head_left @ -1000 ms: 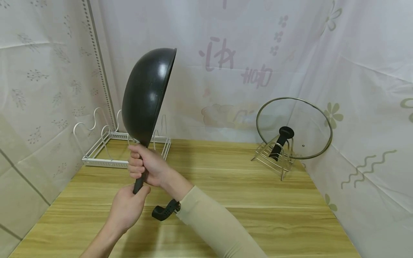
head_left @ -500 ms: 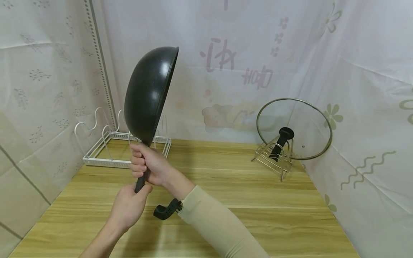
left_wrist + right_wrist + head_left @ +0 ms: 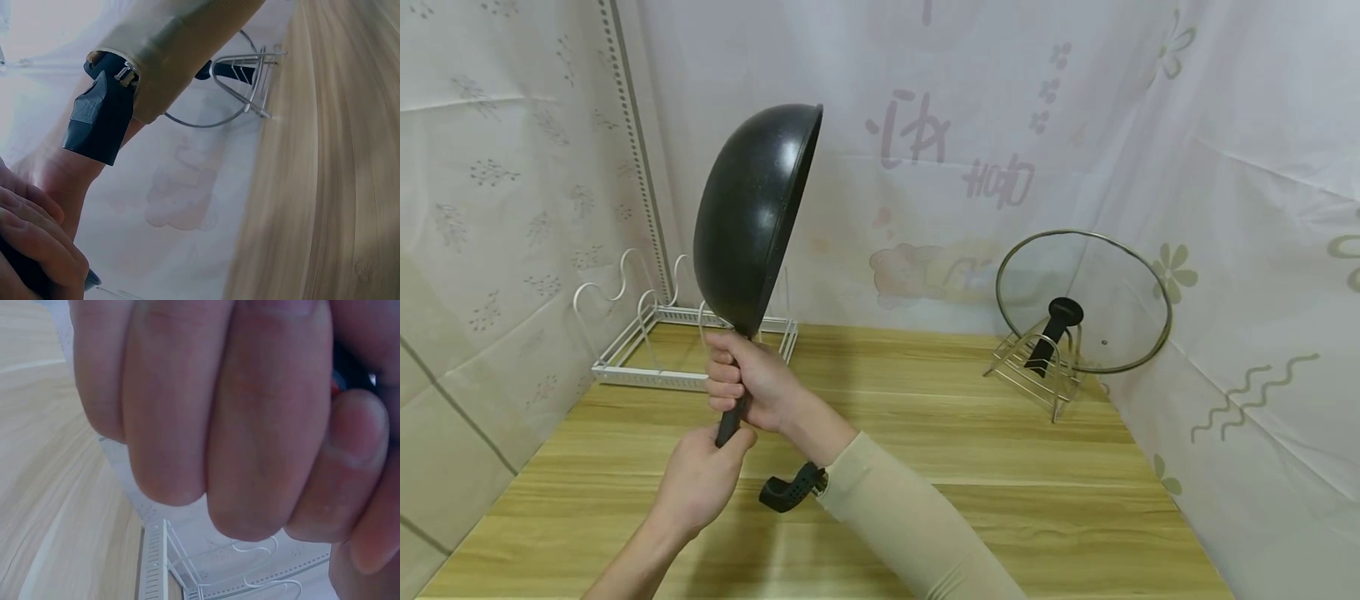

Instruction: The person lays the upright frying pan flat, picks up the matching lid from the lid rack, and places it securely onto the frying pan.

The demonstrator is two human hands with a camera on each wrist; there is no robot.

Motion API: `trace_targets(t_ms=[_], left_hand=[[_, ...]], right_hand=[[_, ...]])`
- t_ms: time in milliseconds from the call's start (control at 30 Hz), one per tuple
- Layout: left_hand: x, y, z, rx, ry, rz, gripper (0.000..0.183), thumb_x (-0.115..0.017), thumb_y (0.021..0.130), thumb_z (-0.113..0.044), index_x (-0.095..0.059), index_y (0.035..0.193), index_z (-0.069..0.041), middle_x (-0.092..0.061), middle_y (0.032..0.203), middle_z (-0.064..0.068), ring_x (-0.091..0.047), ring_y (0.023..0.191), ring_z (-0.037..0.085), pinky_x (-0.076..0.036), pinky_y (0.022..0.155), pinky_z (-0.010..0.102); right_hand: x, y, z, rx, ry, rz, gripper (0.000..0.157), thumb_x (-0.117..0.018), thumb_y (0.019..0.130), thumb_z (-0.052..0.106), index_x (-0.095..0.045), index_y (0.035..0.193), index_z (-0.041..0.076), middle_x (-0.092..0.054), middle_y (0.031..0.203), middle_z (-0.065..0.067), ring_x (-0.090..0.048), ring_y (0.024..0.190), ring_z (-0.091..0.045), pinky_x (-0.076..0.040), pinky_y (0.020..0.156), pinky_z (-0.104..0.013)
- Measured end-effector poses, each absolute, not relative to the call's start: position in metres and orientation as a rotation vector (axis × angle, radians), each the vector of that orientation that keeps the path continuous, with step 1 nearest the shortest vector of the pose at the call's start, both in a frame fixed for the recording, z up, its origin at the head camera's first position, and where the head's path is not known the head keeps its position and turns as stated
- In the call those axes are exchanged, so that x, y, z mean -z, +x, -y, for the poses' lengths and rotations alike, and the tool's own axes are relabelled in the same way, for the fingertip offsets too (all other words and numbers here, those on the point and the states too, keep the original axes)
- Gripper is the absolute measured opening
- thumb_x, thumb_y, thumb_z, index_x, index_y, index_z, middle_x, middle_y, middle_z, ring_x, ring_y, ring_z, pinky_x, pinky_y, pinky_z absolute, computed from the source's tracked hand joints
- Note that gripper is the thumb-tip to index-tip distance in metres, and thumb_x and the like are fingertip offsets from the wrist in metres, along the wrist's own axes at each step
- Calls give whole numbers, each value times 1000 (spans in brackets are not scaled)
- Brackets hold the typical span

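Observation:
A black wok (image 3: 748,217) is held up above the table, its rounded underside facing left and its opening facing right. My right hand (image 3: 760,383) grips the handle close to the bowl, fingers wrapped round it. Lower down, my left hand (image 3: 700,475) holds the handle's end, with the thumb lying along it. Between the two hands a short stretch of the handle (image 3: 728,423) shows. Curled fingers (image 3: 269,437) fill the right wrist view and hide most of the handle. The left wrist view catches the left hand's fingers (image 3: 37,244) at its lower left corner.
Behind the wok stands a white wire rack (image 3: 647,379) on the wooden table (image 3: 925,517). At the back right, a small metal stand (image 3: 1037,383) bears a glass lid (image 3: 1112,292) with a black knob. Patterned curtains (image 3: 925,75) enclose the table. A black wrist camera (image 3: 790,490) sits on the right forearm.
The wok and both hands have drifted slightly right, the wok's top also a little upward. Both hands keep their grip on the handle. Rack and lid stay put.

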State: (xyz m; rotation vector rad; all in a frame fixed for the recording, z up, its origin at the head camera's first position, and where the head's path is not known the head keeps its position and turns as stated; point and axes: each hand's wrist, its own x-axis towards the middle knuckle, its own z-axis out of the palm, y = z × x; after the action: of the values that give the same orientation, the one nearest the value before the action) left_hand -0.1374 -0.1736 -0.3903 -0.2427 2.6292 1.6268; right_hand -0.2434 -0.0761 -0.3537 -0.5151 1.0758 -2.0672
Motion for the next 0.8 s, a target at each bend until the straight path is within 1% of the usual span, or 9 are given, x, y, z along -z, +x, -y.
trace_targets(t_ms=[233,600,800], left_hand=[[392,-139,168,-1683,-242,-2581,44,-60,104,-25,-42,65,-17,-36,54,-8,-31,45,10,-27,44,25],[399,-144,160,-1823,-188,-2425,47,-59,104,-23,-40,62,-17,-36,49,-8,-31,41,8,-25,41,22],[401,-147,155,-1937,-126,-2242,50,-58,105,-22,-39,59,-14,-34,48,-8,-28,39,7,-23,38,23]], right_hand=[[358,-245,73,2086,-492,-1090,49,-45,115,30,-37,67,24,-35,54,14,-35,43,-1,-32,46,-15],[365,-249,64,2122,-428,-1106,50,-48,114,28,-35,67,24,-32,55,13,-35,44,-1,-31,46,-15],[369,-251,58,2144,-403,-1103,49,-49,114,28,-35,66,26,-33,54,15,-34,44,1,-30,46,-14]])
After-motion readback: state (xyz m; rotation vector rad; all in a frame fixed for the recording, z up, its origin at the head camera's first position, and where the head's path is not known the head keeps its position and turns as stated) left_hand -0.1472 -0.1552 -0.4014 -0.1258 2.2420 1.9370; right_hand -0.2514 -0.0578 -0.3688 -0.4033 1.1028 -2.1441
